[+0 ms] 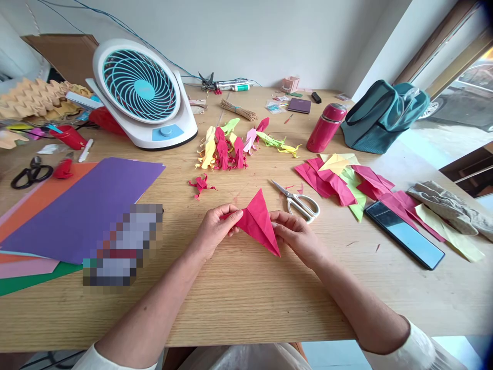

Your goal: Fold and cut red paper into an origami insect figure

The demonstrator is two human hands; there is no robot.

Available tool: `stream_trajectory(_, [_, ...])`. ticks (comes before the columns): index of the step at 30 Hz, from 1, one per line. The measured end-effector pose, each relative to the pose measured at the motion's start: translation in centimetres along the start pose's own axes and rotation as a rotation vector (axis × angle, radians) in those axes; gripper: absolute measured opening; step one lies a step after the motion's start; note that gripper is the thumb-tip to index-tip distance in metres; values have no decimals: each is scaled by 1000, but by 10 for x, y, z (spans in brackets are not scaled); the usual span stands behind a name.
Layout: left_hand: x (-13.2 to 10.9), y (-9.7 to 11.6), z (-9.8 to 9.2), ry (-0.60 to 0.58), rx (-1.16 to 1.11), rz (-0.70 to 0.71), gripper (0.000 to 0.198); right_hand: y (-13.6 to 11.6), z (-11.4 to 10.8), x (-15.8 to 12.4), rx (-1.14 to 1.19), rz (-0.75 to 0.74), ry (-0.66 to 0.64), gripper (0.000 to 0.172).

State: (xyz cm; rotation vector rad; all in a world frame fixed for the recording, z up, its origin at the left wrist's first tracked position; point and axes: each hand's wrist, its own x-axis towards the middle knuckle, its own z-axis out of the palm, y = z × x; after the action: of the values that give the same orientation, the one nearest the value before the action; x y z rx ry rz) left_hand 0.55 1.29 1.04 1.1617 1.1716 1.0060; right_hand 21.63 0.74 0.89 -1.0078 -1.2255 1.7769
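A folded sheet of red origami paper (259, 222), creased into pointed flaps, is held between both hands above the table's front half. My left hand (220, 226) pinches its left corner between thumb and fingers. On the other side, my right hand (295, 234) grips the right edge, its fingertips partly behind the paper. White-handled scissors (298, 201) lie just beyond my right hand, blades pointing away to the left. A small red folded paper figure (201, 186) rests beyond my left hand. Several finished paper figures (223, 146) in red, yellow, green and pink stand farther back.
Coloured paper sheets (88, 205) lie at left beside a pixelated object (125, 246). A fan (142, 92) stands behind. At right are folded papers (331, 182), a phone (404, 234), a red flask (326, 127) and a teal bag (381, 121). Black scissors (31, 174) lie far left.
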Motion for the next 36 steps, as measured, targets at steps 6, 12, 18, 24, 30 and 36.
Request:
stream_trajectory(6, [4,-8,-1,21,-4,26,29,-5,8,-3,-67,-42,-93,43])
stream_trajectory(12, [2,-16,3,264,454,397,34,11,5,2,-216,-163,120,33])
stream_trajectory(18, [-18,-6,18,41,558,637,60,20,3,3,-381,-304,213,25])
stream_trajectory(24, [-24,-12,25,-125,449,589,104,21,11,-1,-442,-401,204,24])
stream_trajectory(30, [-28,-3,29,-38,201,425,71,17,14,-3,-580,-545,257,21])
stream_trajectory(36, [-26,0,27,-91,-82,269,60,10,16,-9,-775,-806,300,24])
